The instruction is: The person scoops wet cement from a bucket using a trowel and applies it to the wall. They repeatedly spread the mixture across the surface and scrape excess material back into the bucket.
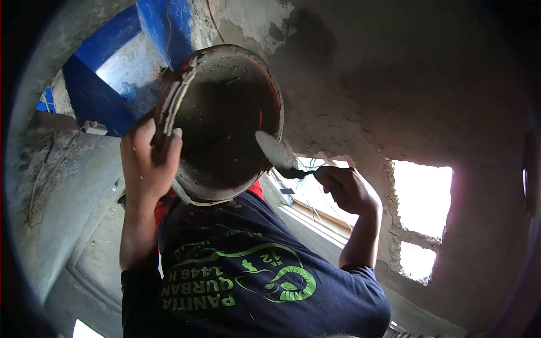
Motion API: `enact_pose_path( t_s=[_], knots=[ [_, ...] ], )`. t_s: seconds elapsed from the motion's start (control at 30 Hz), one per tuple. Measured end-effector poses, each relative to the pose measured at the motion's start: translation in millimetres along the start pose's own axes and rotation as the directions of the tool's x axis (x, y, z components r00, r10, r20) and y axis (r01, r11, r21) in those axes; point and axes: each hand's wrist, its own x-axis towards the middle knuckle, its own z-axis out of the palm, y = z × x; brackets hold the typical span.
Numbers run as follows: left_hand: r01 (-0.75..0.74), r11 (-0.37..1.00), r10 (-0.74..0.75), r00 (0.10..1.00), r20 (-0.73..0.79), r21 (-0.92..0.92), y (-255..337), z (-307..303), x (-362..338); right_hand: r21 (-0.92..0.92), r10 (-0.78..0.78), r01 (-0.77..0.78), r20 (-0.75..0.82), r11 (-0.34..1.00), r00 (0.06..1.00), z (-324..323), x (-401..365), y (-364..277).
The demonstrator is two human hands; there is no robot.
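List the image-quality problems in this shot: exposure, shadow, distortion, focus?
Head view: larger wall opening blown out to white, purple fringe on its right edge; bucket interior mostly in deep shadow, contents unreadable; dark vignette at the side edges, curved wide-angle distortion. Trowel and shirt print look reasonably sharp; no obvious motion blur on either hand.

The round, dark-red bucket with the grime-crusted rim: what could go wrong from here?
The round, dark-red bucket could slip or tip: its mouth is tilted towards the camera and only the left hand visibly grips it; any support underneath is hidden.

The metal trowel in the right hand has its blade right by the rim, so it might knock it and shed any material it carries.
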Motion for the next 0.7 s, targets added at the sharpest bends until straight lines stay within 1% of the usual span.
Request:
enact_pose_path(
  t_s=[0.03,0.07,0.1,0.13,0.17,0.2,0.27,0.3,0.33,0.37,0.4,0.43,0.47,0.5,0.53,0.57,0.6,0.63,0.67,0.7],
  knots=[
    [-0.186,0.979,0.192,0.978,-0.082,0.078,11,5,1,-0.047,-0.017,0.02,0.062,0.999,0.998,-4,-1,5],
    [-0.356,0.919,0.381,0.913,-0.149,0.169,23,12,2,-0.029,-0.019,0.022,0.113,0.999,0.993,-12,0,2],
    [-0.402,0.91,0.414,0.89,-0.191,0.099,43,13,9,-0.076,-0.086,0.092,0.073,0.993,0.994,-18,4,5],
    [-0.324,0.944,0.327,0.944,-0.049,0.057,38,16,4,-0.123,-0.156,0.16,0.038,0.979,0.987,-24,9,8],
    [-0.291,0.956,0.291,0.957,0.006,0.026,40,18,4,-0.205,-0.147,0.138,-0.027,0.969,0.989,-28,14,6],
    [-0.257,0.966,0.257,0.964,0.064,-0.002,45,20,5,-0.331,-0.106,0.083,-0.052,0.94,0.993,-37,23,-9],
    [-0.278,0.961,0.278,0.959,0.061,0.003,57,24,4,-0.53,-0.08,0.069,0.002,0.845,0.997,-47,45,-11],
    [-0.316,0.949,0.316,0.948,0.034,0.005,61,24,2,-0.52,-0.071,0.058,-0.006,0.852,0.997,-46,50,-14],
    [-0.352,0.936,0.352,0.936,0.006,0.009,62,24,0,-0.595,-0.031,0.071,0.076,0.8,0.997,-43,55,-19],
    [-0.349,0.936,0.347,0.937,0.049,0.052,57,28,-4,-0.664,0.012,0.094,0.154,0.742,0.988,-41,60,-24],
    [-0.356,0.933,0.353,0.934,0.058,0.055,58,31,-6,-0.657,0.013,0.089,0.148,0.748,0.989,-39,64,-29],
    [-0.383,0.922,0.382,0.924,0.027,0.061,62,34,-7,-0.675,0.086,0.136,0.284,0.726,0.955,-36,67,-35],
    [-0.412,0.909,0.413,0.911,-0.002,0.065,67,36,-9,-0.684,0.162,0.184,0.409,0.706,0.898,-35,70,-40],
    [-0.42,0.902,0.421,0.907,0.013,0.099,70,36,-11,-0.676,0.164,0.171,0.402,0.717,0.901,-36,77,-48],
    [-0.432,0.897,0.431,0.902,0.028,0.094,69,37,-12,-0.601,0.388,-0.031,0.474,0.799,0.79,-40,87,-54],
    [-0.444,0.892,0.444,0.896,0.015,0.089,67,40,-13,-0.535,0.557,-0.246,0.558,0.808,0.615,-46,94,-55],
    [-0.453,0.887,0.455,0.891,-0.004,0.088,65,40,-12,-0.532,0.558,-0.253,0.555,0.808,0.617,-48,98,-40],
    [-0.454,0.886,0.456,0.89,-0.005,0.09,64,37,-11,-0.326,0.436,-0.289,0.67,0.9,0.601,-47,99,-14],
    [-0.411,0.907,0.411,0.911,0.028,0.09,62,33,-10,-0.109,0.287,-0.319,0.755,0.942,0.59,-46,100,7],
    [-0.366,0.926,0.362,0.931,0.055,0.096,60,28,-8,0.086,0.274,-0.515,0.765,0.853,0.583,-42,92,15]
  ],
)
